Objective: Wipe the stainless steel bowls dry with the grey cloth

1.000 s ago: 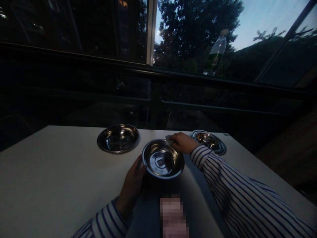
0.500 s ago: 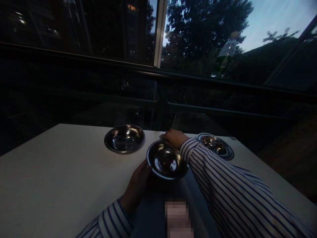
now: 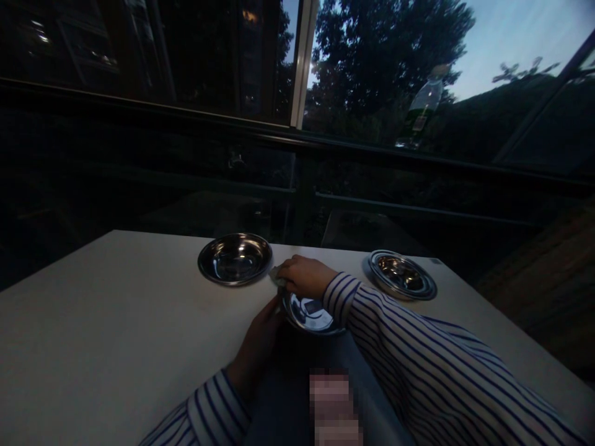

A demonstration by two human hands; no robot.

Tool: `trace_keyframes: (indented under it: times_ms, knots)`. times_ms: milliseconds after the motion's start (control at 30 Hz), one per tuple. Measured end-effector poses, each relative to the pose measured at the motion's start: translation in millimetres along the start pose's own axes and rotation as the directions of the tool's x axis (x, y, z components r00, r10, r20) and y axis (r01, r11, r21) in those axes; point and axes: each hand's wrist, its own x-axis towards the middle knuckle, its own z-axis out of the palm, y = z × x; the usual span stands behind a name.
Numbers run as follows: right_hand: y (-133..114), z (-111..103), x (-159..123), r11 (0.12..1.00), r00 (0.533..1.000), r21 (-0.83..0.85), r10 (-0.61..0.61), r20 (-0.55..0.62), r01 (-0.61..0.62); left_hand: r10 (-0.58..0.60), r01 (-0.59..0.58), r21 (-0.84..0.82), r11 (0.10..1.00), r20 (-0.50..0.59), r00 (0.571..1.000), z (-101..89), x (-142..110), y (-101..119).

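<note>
Both hands are at work on one metal bowl [image 3: 310, 318], located at the middle of the view, in front of the person. The left hand [image 3: 257, 342] is at the bowl's left side, its fingers clamped on the rim; the undersides of those fingers are in shadow. The right hand [image 3: 307, 277] reaches across the bowl from the right, its fingers closed on a small pale cloth [image 3: 276, 274] at the far left part of the rim, just above the left fingertips. The right hand and its striped sleeve [image 3: 413, 347] hide much of the bowl's far and right side. The bowl's inside faces up and is shiny, with a dark square reflection. Whether its base rests on anything cannot be told.

On the white worktop [image 3: 139, 310], a wide metal dish [image 3: 235, 263] sits near the back edge, left of the bowl and just beside the cloth. A stack of metal plates [image 3: 403, 276] sits to the right, apart from the right hand; the count is unclear. Behind the worktop, a clear bottle [image 3: 425, 102] with a green label shows faintly against the window.
</note>
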Motion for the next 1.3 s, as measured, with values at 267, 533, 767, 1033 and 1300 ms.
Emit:
trace_keyframes:
  times_ms: [267,533,767,1033,1300]
  knots:
    - [-1.7,0.9,-5.2,0.998,1.000,0.052,-0.023,0.007,0.022,-0.117,0.131,-0.213,0.968,0.077,0.990,4.9,-0.1,5.9]
    - [-24.4,-11.3,-27.1,0.973,0.974,0.099,-0.218,0.068,0.211,-0.190,0.214,-0.367,0.905,0.101,0.977,-2.6,-2.0,4.8]
    - [-28.4,-7.4,-65.8,0.968,0.970,0.101,-0.237,0.053,0.231,-0.214,0.229,-0.265,0.937,0.086,0.973,-2.9,-1.3,8.7]
    - [-10.0,-6.5,-114.8,0.982,0.995,0.167,-0.096,0.028,0.090,-0.276,0.263,-0.253,0.931,-0.015,0.961,-6.9,0.2,10.0]
    - [29.9,13.5,-155.8,0.734,0.876,0.581,0.476,-0.071,-0.352,-0.080,0.074,-0.064,0.995,-0.095,0.992,-8.7,-3.9,17.4]
